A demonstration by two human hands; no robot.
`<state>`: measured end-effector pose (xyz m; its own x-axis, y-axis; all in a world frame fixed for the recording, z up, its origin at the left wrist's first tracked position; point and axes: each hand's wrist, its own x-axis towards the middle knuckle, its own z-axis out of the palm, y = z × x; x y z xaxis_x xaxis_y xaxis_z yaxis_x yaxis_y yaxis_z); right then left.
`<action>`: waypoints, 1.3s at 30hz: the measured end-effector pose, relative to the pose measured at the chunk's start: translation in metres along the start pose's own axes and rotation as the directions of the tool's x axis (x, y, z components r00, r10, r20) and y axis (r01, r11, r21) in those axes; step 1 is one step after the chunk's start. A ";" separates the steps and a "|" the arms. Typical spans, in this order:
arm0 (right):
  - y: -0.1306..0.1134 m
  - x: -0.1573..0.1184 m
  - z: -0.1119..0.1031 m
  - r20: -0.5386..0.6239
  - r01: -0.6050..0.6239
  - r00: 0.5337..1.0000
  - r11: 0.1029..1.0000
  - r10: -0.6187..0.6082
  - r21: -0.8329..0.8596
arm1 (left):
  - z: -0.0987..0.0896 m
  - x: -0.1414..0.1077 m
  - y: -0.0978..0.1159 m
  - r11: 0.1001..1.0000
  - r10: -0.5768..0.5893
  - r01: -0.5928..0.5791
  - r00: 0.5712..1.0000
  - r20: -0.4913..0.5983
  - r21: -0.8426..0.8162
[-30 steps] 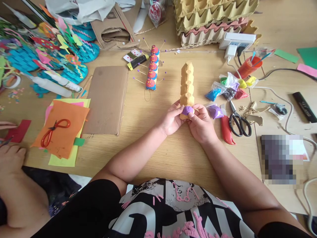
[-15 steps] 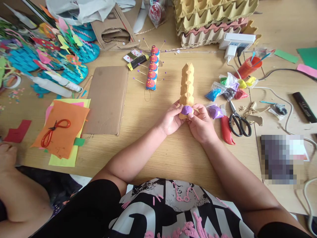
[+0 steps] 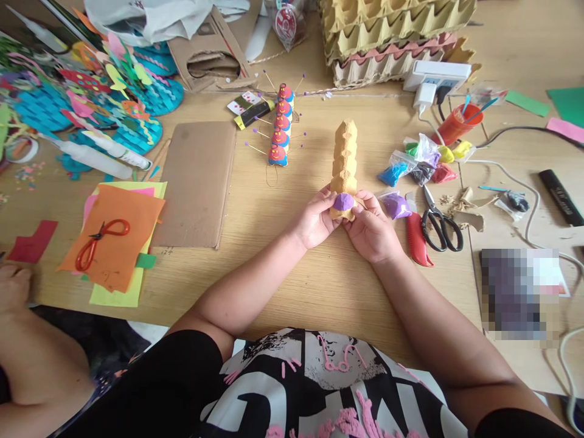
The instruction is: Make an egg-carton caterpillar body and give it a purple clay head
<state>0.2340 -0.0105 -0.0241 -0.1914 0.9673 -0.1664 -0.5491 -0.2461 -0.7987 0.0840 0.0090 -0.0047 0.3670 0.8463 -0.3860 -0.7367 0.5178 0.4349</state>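
Observation:
Between my two hands is a tan strip of egg carton cups (image 3: 345, 152), pointing away from me. Purple clay (image 3: 344, 202) covers the cup at its near end. My left hand (image 3: 319, 218) grips the near end from the left, its thumb at the clay's edge. My right hand (image 3: 371, 226) holds the same end from the right, thumb beside the clay; its other fingers are partly hidden. A bag of purple clay (image 3: 396, 205) lies just right of my right hand. A red and blue painted carton strip with pins (image 3: 281, 126) stands farther left.
Black scissors (image 3: 440, 224) and a red cutter (image 3: 417, 240) lie at right, below clay bags and an orange cup (image 3: 460, 123). Cardboard (image 3: 196, 182) and coloured sheets (image 3: 118, 237) lie left. Egg trays (image 3: 392, 42) are stacked behind. Another person's hand (image 3: 14, 286) rests at far left.
My right thumb has shifted slightly right, off the front of the purple clay, showing more of it. The carton strip's far end has tipped slightly nearer.

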 end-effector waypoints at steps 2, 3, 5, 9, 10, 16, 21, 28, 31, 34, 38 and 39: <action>0.000 0.000 0.000 -0.010 0.000 1.000 1.000 0.000 -0.004 | -0.002 0.001 -0.001 1.000 0.007 -0.007 1.000 0.019 0.009; 0.000 0.000 0.000 -0.014 -0.001 1.000 1.000 0.001 -0.004 | -0.002 0.001 -0.001 1.000 0.011 -0.011 0.999 0.034 0.014; 0.000 0.001 0.000 -0.015 -0.001 1.000 1.000 0.001 -0.002 | -0.003 0.001 -0.001 1.000 0.022 -0.023 0.997 0.068 0.019; -0.001 0.000 0.002 -0.022 -0.007 1.000 0.999 0.008 0.043 | -0.001 -0.001 -0.001 1.000 0.016 -0.018 0.997 0.073 0.025; -0.002 0.000 0.002 -0.025 -0.010 1.000 0.998 0.012 0.060 | 0.000 -0.001 -0.001 1.000 0.011 -0.013 0.998 0.066 0.023; -0.003 -0.001 0.004 -0.023 -0.013 1.000 0.997 0.015 0.071 | 0.001 -0.002 -0.002 1.000 0.027 -0.027 0.995 0.096 0.005; -0.004 -0.001 0.003 -0.012 -0.014 1.000 0.998 0.015 0.059 | -0.003 0.000 -0.002 0.999 0.032 -0.034 0.994 0.103 0.010; -0.003 -0.001 0.004 -0.004 -0.017 1.000 0.998 0.017 0.065 | -0.001 -0.001 -0.001 1.000 0.024 -0.024 0.995 0.093 0.000; -0.002 -0.001 0.005 -0.015 -0.012 1.000 0.997 0.013 0.079 | 0.000 -0.002 -0.001 1.000 0.005 -0.004 0.998 0.064 -0.015; -0.002 -0.001 0.005 -0.018 -0.008 1.000 0.998 0.009 0.061 | 0.002 -0.002 -0.001 1.000 0.002 -0.001 0.999 0.049 -0.026; -0.003 -0.002 0.005 -0.002 -0.007 1.000 0.999 0.007 0.050 | 0.000 -0.001 -0.001 1.000 0.014 -0.014 0.997 0.074 -0.003; -0.003 -0.002 0.004 0.000 -0.005 1.000 0.999 0.005 0.052 | -0.001 -0.001 -0.001 1.000 0.017 -0.018 0.996 0.082 0.009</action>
<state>0.2324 -0.0115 -0.0191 -0.1937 0.9662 -0.1702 -0.5896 -0.2533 -0.7669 0.0838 0.0075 -0.0051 0.3997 0.8625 -0.3105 -0.7382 0.5037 0.4487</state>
